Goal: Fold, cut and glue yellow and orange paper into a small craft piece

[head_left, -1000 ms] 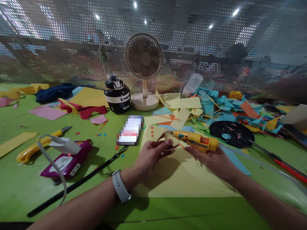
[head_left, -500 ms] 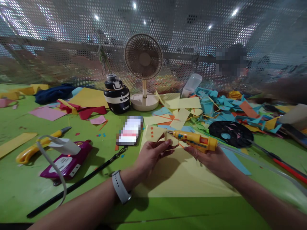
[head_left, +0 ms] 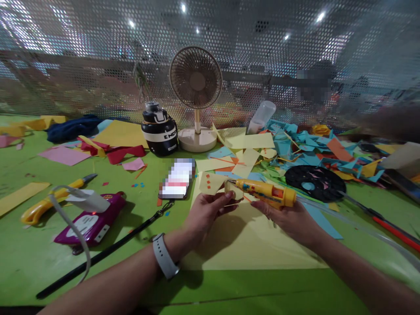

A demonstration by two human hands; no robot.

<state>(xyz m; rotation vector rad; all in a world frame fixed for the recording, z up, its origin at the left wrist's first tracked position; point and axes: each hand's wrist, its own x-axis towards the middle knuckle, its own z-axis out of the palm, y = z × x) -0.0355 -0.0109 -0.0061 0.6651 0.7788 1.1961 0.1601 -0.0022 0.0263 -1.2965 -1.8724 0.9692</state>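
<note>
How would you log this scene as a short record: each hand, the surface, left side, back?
left hand: pinching a small pale yellow paper piece
right hand: gripping a yellow glue gun, tip beside that piece, contact unclear
surface: pale yellow sheet on a green table
left side: purple power strip, white charger plugged in
back: black bottle beside a fan, both upright

Quick count from the person's spot: two hands total, one left hand (head_left: pixel 208 216) and one right hand (head_left: pixel 288 216), plus one yellow glue gun (head_left: pixel 262 189) at 12 o'clock. Also one fan (head_left: pixel 196 78) at 12, one phone (head_left: pixel 177 178) and one black bottle (head_left: pixel 159 141) around 11, one purple power strip (head_left: pixel 110 208) at 10, and one clear container (head_left: pixel 263 114) toward 1. Three orange squares (head_left: pixel 208 182) sit near 12.
</note>
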